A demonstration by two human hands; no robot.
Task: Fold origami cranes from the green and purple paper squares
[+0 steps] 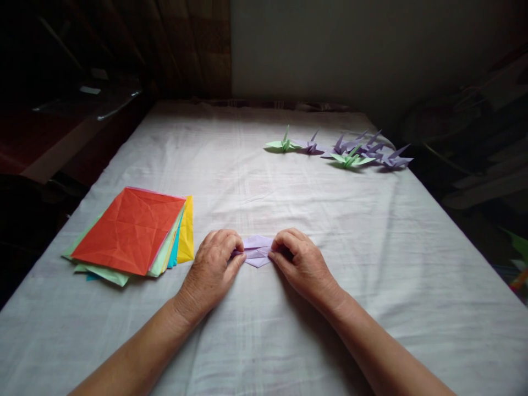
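Note:
A small folded piece of lilac paper [257,251] lies on the white cloth near the front middle of the table. My left hand [213,265] pinches its left end with curled fingers. My right hand [300,259] grips its right end the same way, fingers bent over the fold. Most of the paper's ends are hidden under my fingers.
A stack of coloured square sheets [132,231], orange on top, lies to the left of my left hand. Several folded paper cranes [350,151], green and purple, stand at the far right. The table's white cloth [264,181] drops off at dark edges on both sides.

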